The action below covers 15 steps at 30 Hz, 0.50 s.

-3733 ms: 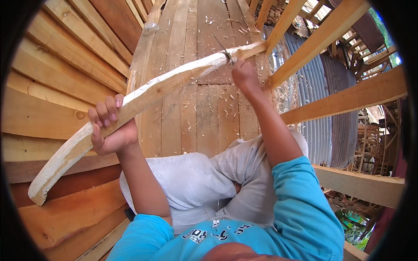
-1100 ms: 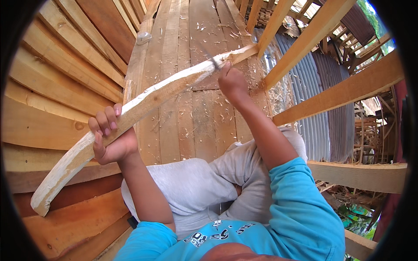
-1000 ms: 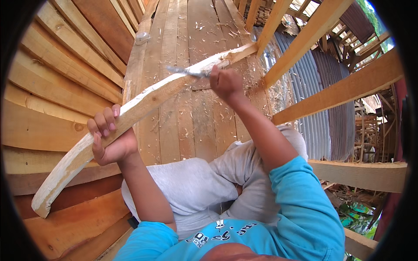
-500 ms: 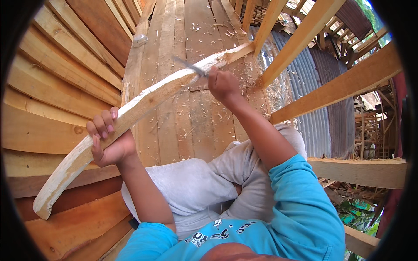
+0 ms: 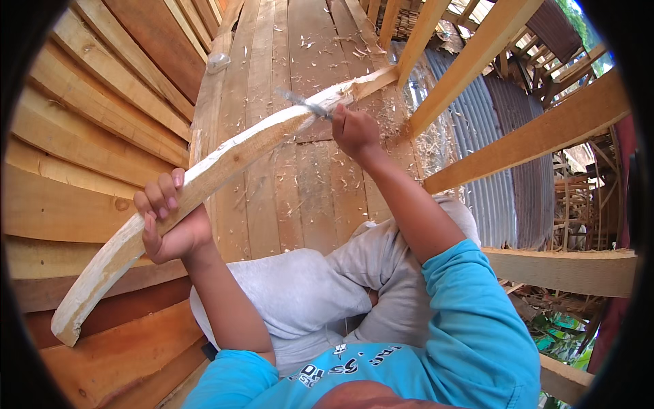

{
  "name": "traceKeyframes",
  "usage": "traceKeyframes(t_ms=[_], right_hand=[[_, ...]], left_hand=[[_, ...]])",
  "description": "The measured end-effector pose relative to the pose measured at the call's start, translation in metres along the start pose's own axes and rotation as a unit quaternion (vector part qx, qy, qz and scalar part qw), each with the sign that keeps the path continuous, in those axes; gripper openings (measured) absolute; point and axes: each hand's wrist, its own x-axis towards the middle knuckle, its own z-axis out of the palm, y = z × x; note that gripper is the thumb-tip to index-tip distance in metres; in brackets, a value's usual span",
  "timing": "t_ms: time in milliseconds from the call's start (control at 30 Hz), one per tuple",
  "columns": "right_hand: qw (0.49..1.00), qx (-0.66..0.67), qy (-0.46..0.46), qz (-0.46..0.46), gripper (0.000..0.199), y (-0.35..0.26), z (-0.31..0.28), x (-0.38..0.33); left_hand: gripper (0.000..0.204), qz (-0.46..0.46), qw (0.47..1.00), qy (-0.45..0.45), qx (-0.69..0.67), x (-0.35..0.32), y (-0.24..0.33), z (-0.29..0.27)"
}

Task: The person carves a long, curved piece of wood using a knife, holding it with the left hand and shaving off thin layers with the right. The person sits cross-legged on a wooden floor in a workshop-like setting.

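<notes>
Left grip (image 5: 178, 229) clamped round long curved pale-wood beam (image 5: 235, 153); right grip (image 5: 356, 131) on grey metal-bladed knife (image 5: 304, 103). Room over brown plank floor (image 5: 315, 194) between grips; yellowish wooden posts (image 5: 470, 68) beyond right. Knife's handle hidden, blade blurred.

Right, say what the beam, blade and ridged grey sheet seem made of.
Beam: bare wood, roughly shaved; pale cuts and grain show.
Blade: probably metal, being thin and grey; finish blurred.
Sheet: likely metal, dull grey; even ridges suggest it.
</notes>
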Motion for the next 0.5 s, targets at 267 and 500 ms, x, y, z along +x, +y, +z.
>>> traceKeyframes(t_ms=[267,500], right_hand=[[0.986,0.076,-0.096,-0.114,0.060,0.000,-0.013,-0.026],[0.998,0.014,-0.039,0.041,0.061,0.012,-0.003,-0.008]], left_hand=[[0.029,0.003,1.000,0.005,0.011,0.000,-0.001,0.004],[0.029,-0.001,1.000,0.021,0.014,-0.003,-0.004,0.005]])
